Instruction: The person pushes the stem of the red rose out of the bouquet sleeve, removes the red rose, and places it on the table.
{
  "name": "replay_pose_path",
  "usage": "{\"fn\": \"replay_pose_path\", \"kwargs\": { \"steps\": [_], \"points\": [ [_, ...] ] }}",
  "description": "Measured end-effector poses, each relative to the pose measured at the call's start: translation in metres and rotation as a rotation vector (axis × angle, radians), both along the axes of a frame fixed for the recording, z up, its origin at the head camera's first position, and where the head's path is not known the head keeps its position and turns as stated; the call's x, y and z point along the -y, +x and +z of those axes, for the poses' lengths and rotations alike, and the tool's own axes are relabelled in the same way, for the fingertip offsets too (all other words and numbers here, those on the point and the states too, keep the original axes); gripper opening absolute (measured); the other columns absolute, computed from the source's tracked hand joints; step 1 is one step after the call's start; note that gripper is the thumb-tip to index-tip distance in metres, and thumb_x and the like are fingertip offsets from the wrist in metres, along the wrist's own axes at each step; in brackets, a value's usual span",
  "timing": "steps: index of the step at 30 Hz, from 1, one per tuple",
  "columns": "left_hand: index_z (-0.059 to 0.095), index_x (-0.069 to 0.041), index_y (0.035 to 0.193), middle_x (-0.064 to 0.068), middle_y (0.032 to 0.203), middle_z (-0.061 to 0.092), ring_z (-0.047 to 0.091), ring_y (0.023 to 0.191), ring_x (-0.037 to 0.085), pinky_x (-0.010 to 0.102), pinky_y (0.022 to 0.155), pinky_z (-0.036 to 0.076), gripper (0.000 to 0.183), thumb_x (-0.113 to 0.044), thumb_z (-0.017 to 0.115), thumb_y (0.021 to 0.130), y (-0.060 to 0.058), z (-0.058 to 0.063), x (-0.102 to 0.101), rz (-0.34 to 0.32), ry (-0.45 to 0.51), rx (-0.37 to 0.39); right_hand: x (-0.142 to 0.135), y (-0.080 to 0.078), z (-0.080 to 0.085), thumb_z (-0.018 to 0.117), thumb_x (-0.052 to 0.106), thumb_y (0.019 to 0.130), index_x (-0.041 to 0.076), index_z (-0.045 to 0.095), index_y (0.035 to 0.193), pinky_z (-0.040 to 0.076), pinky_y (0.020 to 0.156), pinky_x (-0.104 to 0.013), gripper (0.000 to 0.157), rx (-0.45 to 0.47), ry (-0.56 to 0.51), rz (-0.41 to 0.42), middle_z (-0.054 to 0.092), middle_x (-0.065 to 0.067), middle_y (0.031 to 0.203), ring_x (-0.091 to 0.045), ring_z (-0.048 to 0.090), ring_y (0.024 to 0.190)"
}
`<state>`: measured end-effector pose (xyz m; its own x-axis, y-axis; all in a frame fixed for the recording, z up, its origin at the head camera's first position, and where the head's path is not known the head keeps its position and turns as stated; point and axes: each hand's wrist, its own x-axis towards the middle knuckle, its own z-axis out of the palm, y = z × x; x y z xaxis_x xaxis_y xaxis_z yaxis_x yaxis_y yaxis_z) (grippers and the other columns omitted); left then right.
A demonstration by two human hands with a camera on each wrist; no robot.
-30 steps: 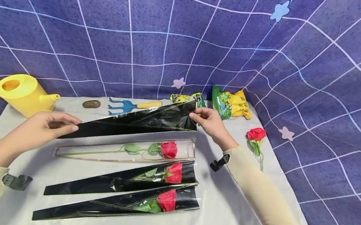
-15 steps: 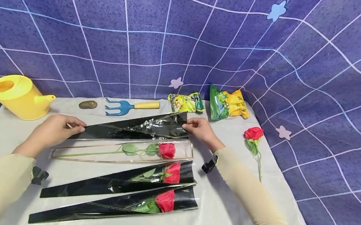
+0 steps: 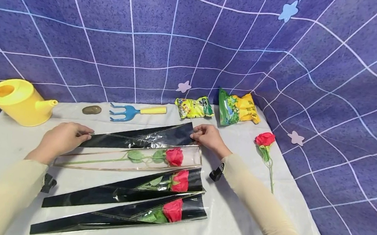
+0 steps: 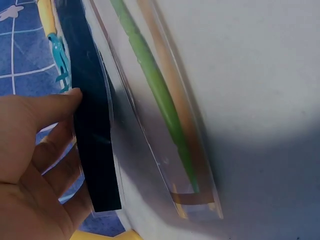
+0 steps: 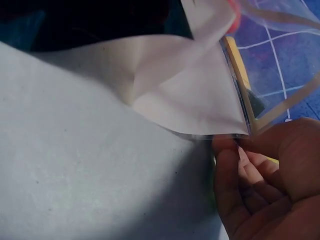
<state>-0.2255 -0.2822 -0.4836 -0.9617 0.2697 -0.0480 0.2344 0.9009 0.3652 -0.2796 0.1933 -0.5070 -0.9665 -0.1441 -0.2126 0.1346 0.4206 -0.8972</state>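
Observation:
Both hands hold a long black flower sleeve [image 3: 159, 136] low over the table. The left hand [image 3: 65, 138] pinches its narrow end between thumb and fingers, and the right hand [image 3: 208, 137] pinches its wide end. No rose shows through it. Along its near side lies a clear sleeve [image 3: 103, 153] with a pinkish border, holding a red rose [image 3: 173, 156]. In the right wrist view, the fingertips meet at the clear corner of a pale sheet [image 5: 180, 100]; which sleeve it belongs to, I cannot tell.
Two black sleeves, one farther [image 3: 99, 196] and one nearer [image 3: 97, 218], hold red roses. A loose rose [image 3: 265, 140] lies right. Along the back are a yellow watering can [image 3: 23, 101], brown stone [image 3: 92, 109], blue hand fork [image 3: 127, 112] and two bags, small [image 3: 194, 107] and large [image 3: 238, 108].
The black sleeve has come down and toward the person, beside the clear sleeve, uncovering the small bag and the fork. Both hands moved with it, keeping their hold.

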Motion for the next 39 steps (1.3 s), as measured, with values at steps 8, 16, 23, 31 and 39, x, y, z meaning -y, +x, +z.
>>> {"fn": "replay_pose_path", "kwargs": {
  "steps": [8, 16, 23, 31, 39],
  "points": [
    [0.068, -0.008, 0.111, 0.016, 0.109, 0.063, 0.058, 0.094, 0.037, 0.055, 0.072, 0.043, 0.030, -0.026, 0.066, 0.088, 0.012, 0.005, -0.014, 0.016, -0.013, -0.137, -0.008, 0.003, 0.026, 0.069, 0.021, 0.087, 0.004, 0.066, 0.108, 0.050, 0.068, -0.031, 0.027, -0.222, 0.264, 0.086, 0.067, -0.005, 0.091, -0.021, 0.064, 0.075],
    [0.063, -0.013, 0.120, 0.009, 0.116, 0.060, 0.056, 0.106, 0.033, 0.054, 0.084, 0.041, 0.043, -0.038, 0.068, 0.085, 0.046, 0.014, -0.062, -0.211, 0.033, -0.176, 0.001, 0.038, 0.068, 0.069, 0.027, 0.086, 0.007, 0.064, 0.115, 0.048, 0.077, -0.032, 0.035, -0.523, 0.375, 0.461, 0.062, -0.005, 0.112, -0.018, 0.061, 0.091],
    [0.060, -0.014, 0.126, 0.010, 0.127, 0.054, 0.052, 0.110, 0.032, 0.053, 0.083, 0.043, 0.055, -0.042, 0.072, 0.080, 0.055, 0.006, -0.090, -0.306, -0.054, -0.120, 0.040, 0.070, 0.074, 0.070, 0.034, 0.084, 0.013, 0.063, 0.119, 0.042, 0.089, -0.030, 0.041, -0.709, 0.625, 0.754, 0.058, 0.002, 0.116, -0.011, 0.052, 0.104],
    [0.062, -0.014, 0.123, 0.009, 0.124, 0.055, 0.053, 0.107, 0.032, 0.052, 0.081, 0.044, 0.057, -0.041, 0.077, 0.075, 0.057, 0.000, -0.095, -0.286, -0.089, -0.095, 0.052, 0.070, 0.056, 0.070, 0.034, 0.082, 0.016, 0.063, 0.119, 0.046, 0.081, -0.033, 0.042, -0.726, 0.778, 0.795, 0.058, 0.003, 0.111, -0.015, 0.055, 0.100],
    [0.066, -0.014, 0.118, 0.005, 0.113, 0.061, 0.056, 0.097, 0.028, 0.048, 0.077, 0.046, 0.047, -0.035, 0.077, 0.077, 0.057, -0.005, -0.092, -0.324, -0.099, -0.140, 0.051, 0.067, 0.047, 0.070, 0.030, 0.081, 0.018, 0.064, 0.117, 0.047, 0.073, -0.032, 0.038, -0.696, 0.765, 0.790, 0.059, 0.005, 0.100, -0.012, 0.056, 0.090]
  ]
}}
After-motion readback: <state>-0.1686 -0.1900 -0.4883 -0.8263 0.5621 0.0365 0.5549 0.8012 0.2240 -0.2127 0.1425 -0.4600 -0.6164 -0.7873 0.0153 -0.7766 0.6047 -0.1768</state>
